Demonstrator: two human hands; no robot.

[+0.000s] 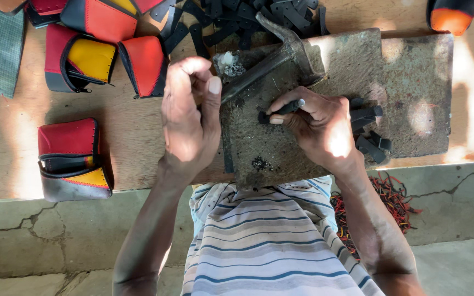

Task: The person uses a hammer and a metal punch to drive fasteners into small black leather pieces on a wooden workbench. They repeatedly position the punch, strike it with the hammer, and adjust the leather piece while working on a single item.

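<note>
Your right hand (319, 129) is closed around a small dark punch (286, 108), thumb and fingers pinched on its shaft, with the tip pressed onto a short black strap piece (264, 117) lying on the worn work block (412, 87). Your left hand (188, 112) is curled shut around the handle of a hammer (281, 57), whose head lies over the block's upper middle. Judging by what lies about, the work looks well under way but unfinished: a few black strap pieces (370, 131) sit on the block just behind your right hand, a much larger heap of black straps (253, 19) lies at the far edge of the bench (133, 142), and dark crumbs (259, 163) speckle the block near you. Several red, orange and yellow pouches (72, 159) rest on the bench to your left. You cannot tell which straps are already punched; the punch tip is hidden by your thumb, the hammer handle by your left hand, and the pouches at the top edge are cut off. Sun glare washes out the block's right side.
</note>
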